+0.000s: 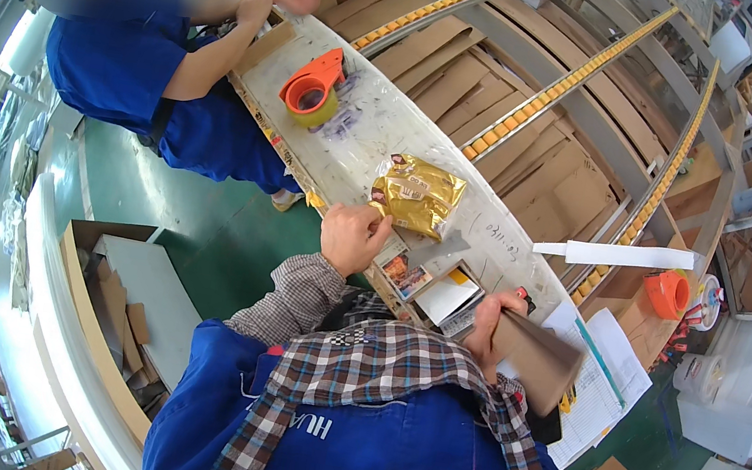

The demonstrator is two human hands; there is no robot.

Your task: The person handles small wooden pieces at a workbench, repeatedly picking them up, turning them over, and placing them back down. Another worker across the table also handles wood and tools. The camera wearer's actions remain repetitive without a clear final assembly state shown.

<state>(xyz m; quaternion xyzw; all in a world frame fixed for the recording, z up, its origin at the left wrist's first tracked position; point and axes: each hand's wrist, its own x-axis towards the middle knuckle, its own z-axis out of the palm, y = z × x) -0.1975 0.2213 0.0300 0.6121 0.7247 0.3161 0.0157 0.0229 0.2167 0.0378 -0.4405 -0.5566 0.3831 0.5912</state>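
Observation:
My left hand (pixel 353 237) is closed at the near-left corner of a shiny gold foil bag (pixel 420 197), its fingertips pinched against the bag's edge. The bag lies flat on the narrow white worktop (pixel 382 129). To the right, my right hand (pixel 488 328) grips the left end of a brown cardboard piece (pixel 540 362), tilted up above the table edge; some of its fingers are hidden. Between my hands sits an open shallow compartment with a white card (pixel 447 296) and a small colourful printed packet (pixel 405 276).
An orange tape dispenser (pixel 312 91) stands farther along the worktop, near a co-worker in blue (pixel 119 65). Yellow roller tracks (pixel 569 84) run beyond, over stacked cardboard. Written sheets (pixel 602 381), a white strip (pixel 630 258) and another orange dispenser (pixel 667 293) are at right.

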